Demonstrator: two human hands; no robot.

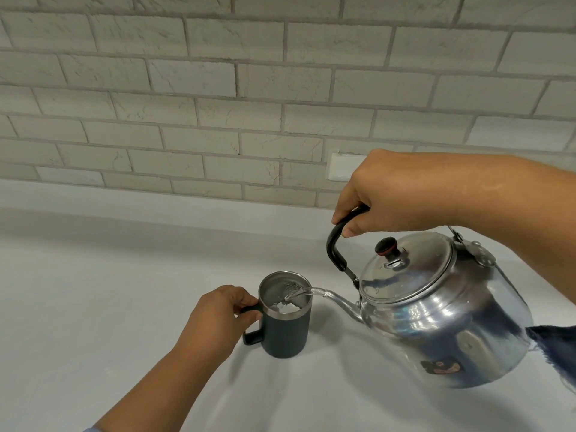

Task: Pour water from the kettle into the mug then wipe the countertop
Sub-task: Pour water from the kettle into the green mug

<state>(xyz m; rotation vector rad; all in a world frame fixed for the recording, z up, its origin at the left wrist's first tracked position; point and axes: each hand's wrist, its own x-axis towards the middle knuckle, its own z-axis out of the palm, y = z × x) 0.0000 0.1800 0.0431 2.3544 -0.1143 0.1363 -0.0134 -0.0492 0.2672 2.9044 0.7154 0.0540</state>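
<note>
Right hand (402, 194) fingers curled tight round tilted kettle (442, 310) handle, left hand (218, 316) fingers closed on mug (285, 332) handle, water streaming in

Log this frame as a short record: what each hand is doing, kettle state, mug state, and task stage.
left hand: grip on the handle of the mug, steadying it on the countertop
right hand: grip on the black handle of the kettle
kettle: lifted, tilted left, lid on, water leaving the spout
mug: upright, partly filled, stream landing inside
cloth: dark, at right edge
stage: pouring; wiping not begun
</note>
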